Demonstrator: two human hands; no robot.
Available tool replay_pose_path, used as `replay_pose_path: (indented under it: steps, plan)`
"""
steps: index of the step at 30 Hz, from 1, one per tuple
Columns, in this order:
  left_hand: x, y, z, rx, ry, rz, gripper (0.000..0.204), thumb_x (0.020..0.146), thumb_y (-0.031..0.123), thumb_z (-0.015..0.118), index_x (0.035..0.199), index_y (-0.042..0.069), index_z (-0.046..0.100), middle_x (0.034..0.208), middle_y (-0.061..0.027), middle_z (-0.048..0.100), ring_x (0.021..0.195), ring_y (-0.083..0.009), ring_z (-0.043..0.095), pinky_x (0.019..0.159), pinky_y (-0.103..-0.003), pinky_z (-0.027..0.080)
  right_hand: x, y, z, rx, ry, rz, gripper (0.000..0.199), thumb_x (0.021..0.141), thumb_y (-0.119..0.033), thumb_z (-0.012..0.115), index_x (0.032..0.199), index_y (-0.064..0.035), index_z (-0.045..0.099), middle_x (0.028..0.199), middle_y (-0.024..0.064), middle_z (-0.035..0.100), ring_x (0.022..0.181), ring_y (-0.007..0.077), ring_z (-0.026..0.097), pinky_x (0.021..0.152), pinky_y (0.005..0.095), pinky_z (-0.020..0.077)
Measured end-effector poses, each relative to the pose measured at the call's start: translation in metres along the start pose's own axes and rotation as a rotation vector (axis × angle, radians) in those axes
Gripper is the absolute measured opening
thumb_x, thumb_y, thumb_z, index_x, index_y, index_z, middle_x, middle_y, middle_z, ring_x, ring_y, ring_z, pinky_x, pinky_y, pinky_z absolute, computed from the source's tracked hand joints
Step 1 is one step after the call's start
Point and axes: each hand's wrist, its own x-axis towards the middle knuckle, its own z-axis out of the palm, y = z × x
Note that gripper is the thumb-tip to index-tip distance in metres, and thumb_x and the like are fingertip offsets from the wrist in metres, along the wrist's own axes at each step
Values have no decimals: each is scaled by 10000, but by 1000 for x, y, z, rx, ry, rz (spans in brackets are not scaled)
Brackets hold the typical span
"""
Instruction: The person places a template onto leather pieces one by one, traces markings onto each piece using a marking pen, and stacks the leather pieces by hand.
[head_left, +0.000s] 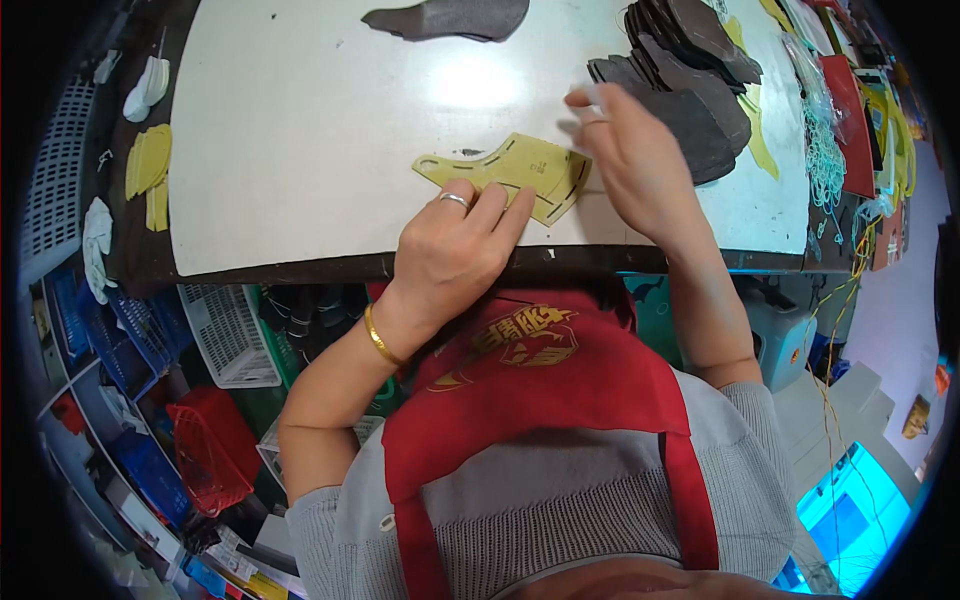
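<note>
A yellow pattern template (535,165) with slots along its edges lies near the front edge of the white tabletop. My left hand (455,240) presses its curled fingertips on the template's lower side and holds it down. Whether a piece lies under it cannot be made out. To the right of the template my right hand (640,165) is raised, fingers drawn together around something slim and whitish, blurred by motion. Just beyond this hand are stacks of dark grey cut pieces (700,125). One separate dark grey piece (460,18) lies at the far edge.
The white table (290,150) has a dark front edge. Yellow pieces (150,165) and a white item (147,88) sit at its left. Light green cord (825,150) and a red board (848,120) are at the right. Crates, including a red basket (212,450), stand below left.
</note>
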Motion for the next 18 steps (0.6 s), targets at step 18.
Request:
replay_pose_path:
  steps: [18]
  plan:
    - [11, -25, 6, -52, -114, -87, 339, 794, 134, 773, 1095, 53, 640, 1066, -90, 638, 986, -294, 625, 782, -398, 508, -29, 22, -71, 302, 347, 36, 194, 1038, -133, 647, 1179, -9, 697, 1002, -3, 705, 894, 80, 630, 779, 224, 517]
